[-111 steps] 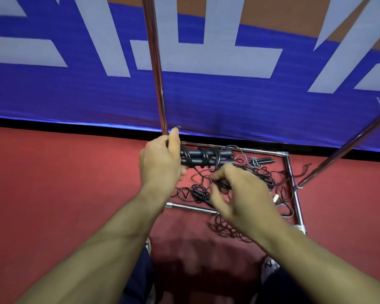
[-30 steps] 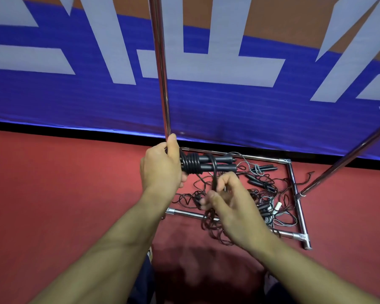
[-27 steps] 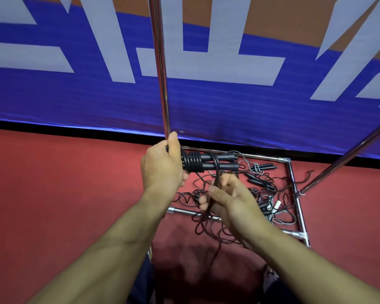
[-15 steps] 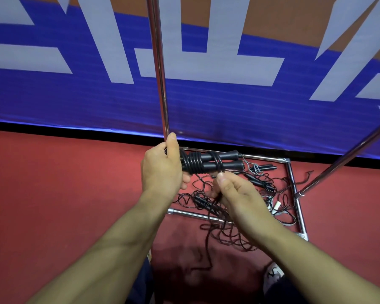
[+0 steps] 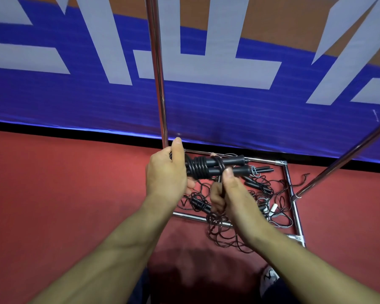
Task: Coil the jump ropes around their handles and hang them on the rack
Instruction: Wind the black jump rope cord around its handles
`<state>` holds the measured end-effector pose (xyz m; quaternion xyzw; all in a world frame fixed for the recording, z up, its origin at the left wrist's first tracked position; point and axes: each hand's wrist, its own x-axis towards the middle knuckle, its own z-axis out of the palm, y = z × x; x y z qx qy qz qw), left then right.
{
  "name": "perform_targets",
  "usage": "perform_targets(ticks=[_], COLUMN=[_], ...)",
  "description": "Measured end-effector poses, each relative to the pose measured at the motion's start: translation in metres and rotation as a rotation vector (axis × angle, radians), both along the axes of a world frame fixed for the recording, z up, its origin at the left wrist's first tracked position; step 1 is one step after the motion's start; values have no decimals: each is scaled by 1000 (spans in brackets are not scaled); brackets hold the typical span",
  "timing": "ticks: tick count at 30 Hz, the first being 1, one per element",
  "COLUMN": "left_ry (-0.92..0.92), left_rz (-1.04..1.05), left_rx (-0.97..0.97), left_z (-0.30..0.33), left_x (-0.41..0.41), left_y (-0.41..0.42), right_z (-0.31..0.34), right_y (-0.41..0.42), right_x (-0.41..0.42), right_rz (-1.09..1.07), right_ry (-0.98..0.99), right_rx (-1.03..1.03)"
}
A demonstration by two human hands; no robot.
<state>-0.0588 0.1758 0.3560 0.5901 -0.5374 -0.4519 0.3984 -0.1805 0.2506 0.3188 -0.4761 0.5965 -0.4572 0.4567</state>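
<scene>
Red floor (image 5: 53,205), with a blue banner (image 5: 206,110) bearing large pale letters along the wall behind. A chrome rack (image 5: 291,185) stands on the floor before us: one upright pole rises past the top of the view, a second pole slants in from the right, and a rectangular base frame lies flat.

We hold the pair of black handles (image 5: 233,164) side by side, level, just above the rack's base and right of its upright pole. Our left hand (image 5: 166,172) grips their left ends, thumb pointing up, fingers wrapped round behind. Black rope (image 5: 199,167) is wound in tight turns round both handles next to that hand, with one more turn further right. Our right hand (image 5: 233,194) sits just below the handles, thumb tip pressed on the lower one, fingers curled round the slack rope that hangs down from there.

Inside the rack's base lies a tangle of other ropes (image 5: 261,194) and black handles, loose loops spilling over the near bar onto the floor. Our forearms hide part of this heap. A shoe (image 5: 270,277) shows near the frame's lower edge.
</scene>
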Motion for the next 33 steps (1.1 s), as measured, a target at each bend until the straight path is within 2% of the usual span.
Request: perform_targets(ticks=[6, 10, 13, 16, 21, 23, 25, 28, 31, 33], left_ry=[-122, -10, 10, -64, -240, -328, -438, -547, -480, -408], left_rz=[-57, -9, -46, -190, -293, -343, -358, -281, -204, -149], left_rx=[-69, -49, -27, -4, -39, -45, -67, -145, -148, -142], left_z=[0, 3, 2, 0, -1, -4, -10, -17, -15, -11], left_x=[-3, 1, 7, 10, 14, 13, 12, 11, 9, 9], left_y=[4, -3, -6, -2, -2, 0, 0, -5, -8, -8], right_z=[-9, -5, -13, -10, 8, 13, 16, 20, 22, 20], right_y=[3, 9, 11, 6, -7, -8, -6, -2, 6, 11], right_x=[-6, -15, -21, -36, -58, -60, -59, -52, -33, -20], right_rz=[78, 295, 409, 307, -102, -180, -200, -178, -117, -73], right_ry=[252, 425, 652, 807, 596, 565, 583, 790, 964, 1011], right_rx=[32, -56, -131, -165, -187, -222, -214, -254, -316, -358])
